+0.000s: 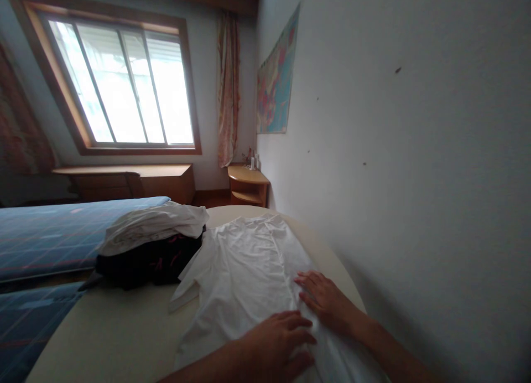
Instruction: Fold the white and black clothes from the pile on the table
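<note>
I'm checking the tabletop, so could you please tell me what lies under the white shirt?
The white shirt lies on the round table; anything else directly beneath is covered and cannot be seen.

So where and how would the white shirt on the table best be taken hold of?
Probably by the sleeve on the left of the white shirt, pinched at its open end, with the left hand coming from the left. It juts out from the body over bare tabletop, so its edge looks easy to get at.
</note>
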Motion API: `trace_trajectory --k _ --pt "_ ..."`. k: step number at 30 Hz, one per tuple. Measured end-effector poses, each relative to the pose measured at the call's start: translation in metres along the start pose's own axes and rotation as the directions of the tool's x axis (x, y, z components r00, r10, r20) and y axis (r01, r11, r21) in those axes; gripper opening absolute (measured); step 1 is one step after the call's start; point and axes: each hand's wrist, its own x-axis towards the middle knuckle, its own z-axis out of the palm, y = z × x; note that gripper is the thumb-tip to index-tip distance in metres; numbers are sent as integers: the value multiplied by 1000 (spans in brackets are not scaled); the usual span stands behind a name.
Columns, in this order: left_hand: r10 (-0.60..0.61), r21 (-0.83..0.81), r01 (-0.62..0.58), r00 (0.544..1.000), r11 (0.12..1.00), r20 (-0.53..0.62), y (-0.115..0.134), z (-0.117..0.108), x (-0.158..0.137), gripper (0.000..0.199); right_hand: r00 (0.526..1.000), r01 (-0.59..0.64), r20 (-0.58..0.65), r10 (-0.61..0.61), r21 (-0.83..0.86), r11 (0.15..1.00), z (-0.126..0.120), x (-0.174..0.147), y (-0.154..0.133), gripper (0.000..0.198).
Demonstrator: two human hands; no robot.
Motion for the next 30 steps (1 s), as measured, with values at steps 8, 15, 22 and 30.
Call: trace_trajectory --k 8,15,22,30 --pt "-62 110 59 998 992 17 -27 -18 -23 65 982 -147 -124 142 -34 989 -9 72 -11 37" --pt "7 262 -17 999 965 38 -52 13 -17 60 970 -230 -109 218 -117 966 3 168 -6 47" --pt "96 462 -61 994 885 -54 -66 29 -13 46 954 -297 -64 292 -96 950 21 227 2 51" --pt "184 608 -58 972 792 -147 -76 49 -9 44 928 -364 -99 360 -24 931 39 253 2 71"
